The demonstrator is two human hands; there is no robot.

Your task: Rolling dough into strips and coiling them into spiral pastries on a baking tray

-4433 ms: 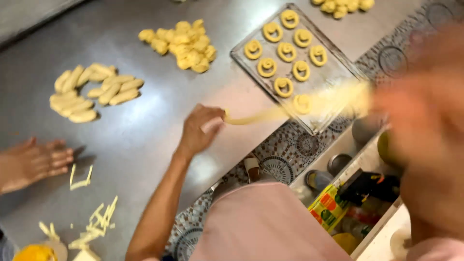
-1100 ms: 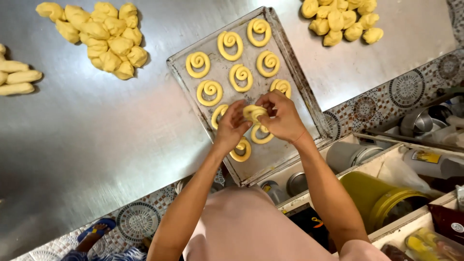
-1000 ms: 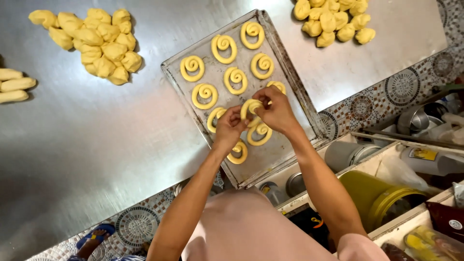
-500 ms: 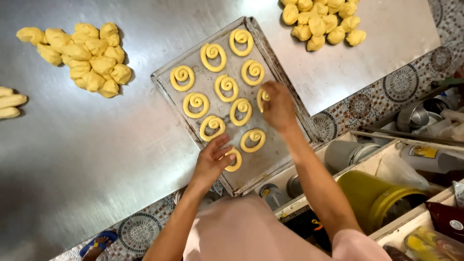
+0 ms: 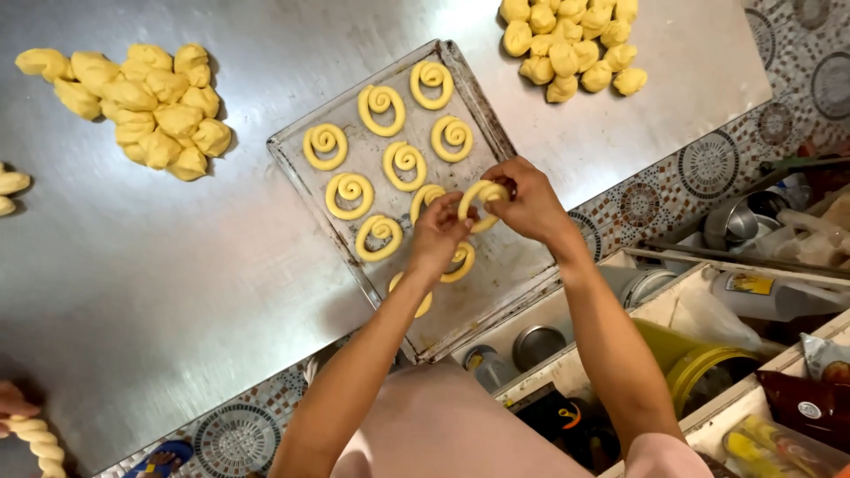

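Dough spiral (image 5: 482, 202) pinched between left hand (image 5: 440, 235), right hand (image 5: 529, 200) above tray (image 5: 513, 265).

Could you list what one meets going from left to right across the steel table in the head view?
Twisted dough rope at the left edge → pile of dough lumps → baking tray of dough spirals → left hand → dough coil → right hand → second dough pile.

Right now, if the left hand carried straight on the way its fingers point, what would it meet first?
The left hand points up-right at the yellow dough spiral it already pinches with the right hand; beyond, probably the metal baking tray, though depth is unclear.
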